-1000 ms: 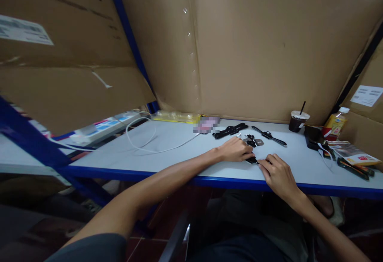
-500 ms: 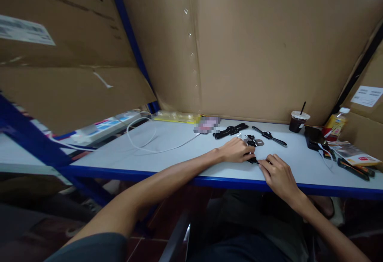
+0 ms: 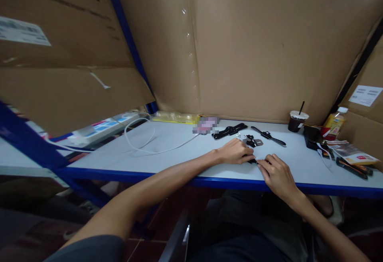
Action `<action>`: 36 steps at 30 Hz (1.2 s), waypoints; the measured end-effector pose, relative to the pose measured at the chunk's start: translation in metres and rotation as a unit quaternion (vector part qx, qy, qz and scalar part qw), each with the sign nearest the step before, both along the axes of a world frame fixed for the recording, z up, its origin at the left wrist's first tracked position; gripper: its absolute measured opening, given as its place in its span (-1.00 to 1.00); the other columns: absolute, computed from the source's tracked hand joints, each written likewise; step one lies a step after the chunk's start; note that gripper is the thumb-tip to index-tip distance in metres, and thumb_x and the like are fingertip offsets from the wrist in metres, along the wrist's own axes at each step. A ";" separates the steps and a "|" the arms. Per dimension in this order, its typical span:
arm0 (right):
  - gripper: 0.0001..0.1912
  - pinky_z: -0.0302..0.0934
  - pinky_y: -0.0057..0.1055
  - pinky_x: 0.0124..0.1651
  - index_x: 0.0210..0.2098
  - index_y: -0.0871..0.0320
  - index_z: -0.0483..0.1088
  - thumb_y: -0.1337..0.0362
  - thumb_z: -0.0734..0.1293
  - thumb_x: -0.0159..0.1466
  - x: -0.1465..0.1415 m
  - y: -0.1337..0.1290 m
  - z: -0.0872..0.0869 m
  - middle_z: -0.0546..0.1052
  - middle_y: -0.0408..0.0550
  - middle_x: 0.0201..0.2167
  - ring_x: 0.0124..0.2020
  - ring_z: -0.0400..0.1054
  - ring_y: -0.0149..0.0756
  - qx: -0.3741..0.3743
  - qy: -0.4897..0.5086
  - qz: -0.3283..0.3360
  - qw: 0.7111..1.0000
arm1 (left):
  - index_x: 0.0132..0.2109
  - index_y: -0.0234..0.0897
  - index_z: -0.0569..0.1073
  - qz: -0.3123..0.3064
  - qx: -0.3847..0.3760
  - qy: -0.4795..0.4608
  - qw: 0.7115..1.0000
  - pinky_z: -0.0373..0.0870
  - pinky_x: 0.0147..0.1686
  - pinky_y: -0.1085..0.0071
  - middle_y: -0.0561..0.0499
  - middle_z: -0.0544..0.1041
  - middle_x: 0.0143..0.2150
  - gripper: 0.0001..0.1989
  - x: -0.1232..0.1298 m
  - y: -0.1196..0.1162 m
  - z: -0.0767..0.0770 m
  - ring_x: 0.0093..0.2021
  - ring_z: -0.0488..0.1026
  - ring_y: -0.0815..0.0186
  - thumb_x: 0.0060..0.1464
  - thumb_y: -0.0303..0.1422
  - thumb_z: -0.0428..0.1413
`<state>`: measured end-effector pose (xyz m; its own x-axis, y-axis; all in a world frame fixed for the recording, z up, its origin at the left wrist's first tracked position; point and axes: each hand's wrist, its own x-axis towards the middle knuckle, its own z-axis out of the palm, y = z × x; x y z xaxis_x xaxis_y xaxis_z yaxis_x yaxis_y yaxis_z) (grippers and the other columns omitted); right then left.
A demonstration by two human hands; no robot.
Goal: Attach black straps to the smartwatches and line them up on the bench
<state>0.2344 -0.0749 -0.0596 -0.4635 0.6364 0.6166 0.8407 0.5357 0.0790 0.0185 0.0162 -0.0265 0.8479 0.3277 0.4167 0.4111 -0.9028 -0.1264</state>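
My left hand is closed, its fingertips pinching a small black part low over the tabletop. From the other side, my right hand grips the end of this part between thumb and forefinger. Most of the part is hidden by my fingers, so its exact kind does not show. Just beyond my left fingers lie small black pieces and a flat grey metal plate. Tiny silvery pieces are beside them. Farther back rest two black two-handled tools resembling spokeshaves, a left one and a slimmer right one.
A pixelated pink item with a white cable lies at the back, near yellow-edged clear packaging. To the right stand a lidded drink cup, a bottle and a black tray. Cardboard walls the bench.
My left fingers have come slightly nearer the front edge, showing more of the black pieces behind them. Both hands keep hold of the small part. The view has shifted slightly.
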 end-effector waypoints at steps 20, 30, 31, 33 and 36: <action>-0.78 0.23 -0.30 -0.17 -0.17 0.10 0.55 0.38 0.25 0.42 -0.001 -0.001 0.001 0.49 -0.02 -0.33 -0.23 0.35 -0.19 -0.001 -0.001 -0.001 1.000 | -0.36 -0.28 0.55 0.020 -0.012 0.019 1.000 0.09 -0.50 0.37 -0.03 0.49 -0.55 -0.57 0.001 -0.001 0.000 -0.55 0.37 0.33 0.39 -0.19 -0.04; -0.77 0.24 -0.28 -0.19 -0.17 0.11 0.55 0.39 0.23 0.43 -0.001 0.000 0.001 0.49 -0.02 -0.33 -0.23 0.36 -0.18 0.003 -0.008 0.002 1.000 | -0.23 -0.27 0.57 0.055 0.040 0.042 0.997 -0.03 -0.55 0.35 -0.01 0.50 -0.55 -0.62 0.001 0.003 0.000 -0.57 0.38 0.30 0.39 -0.15 -0.02; -0.77 0.24 -0.28 -0.19 -0.17 0.11 0.55 0.38 0.24 0.42 -0.001 0.000 0.001 0.49 -0.02 -0.33 -0.24 0.36 -0.17 0.003 -0.008 0.002 1.000 | -0.24 -0.27 0.56 0.062 0.043 0.046 0.996 -0.04 -0.55 0.34 -0.01 0.49 -0.55 -0.61 0.001 0.003 0.000 -0.57 0.38 0.30 0.39 -0.13 -0.01; -0.79 0.24 -0.28 -0.18 -0.18 0.12 0.55 0.38 0.25 0.42 -0.001 0.000 0.001 0.50 -0.02 -0.33 -0.23 0.36 -0.17 0.001 -0.006 0.000 1.000 | -0.24 -0.28 0.55 0.071 0.042 0.049 0.995 -0.04 -0.54 0.34 -0.02 0.48 -0.55 -0.59 0.002 0.004 -0.001 -0.58 0.38 0.30 0.38 -0.08 0.00; -0.79 0.24 -0.28 -0.17 -0.17 0.12 0.55 0.39 0.26 0.42 -0.001 -0.001 0.001 0.50 -0.02 -0.32 -0.22 0.37 -0.18 -0.001 -0.005 -0.002 1.000 | -0.28 -0.31 0.54 0.074 0.028 0.042 0.996 0.01 -0.53 0.34 -0.02 0.46 -0.56 -0.54 0.001 0.006 -0.002 -0.59 0.35 0.32 0.40 -0.07 -0.04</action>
<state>0.2334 -0.0756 -0.0586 -0.4671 0.6393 0.6108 0.8423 0.5320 0.0874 0.0200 0.0218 -0.0280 0.8243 0.4302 0.3681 0.5256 -0.8232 -0.2147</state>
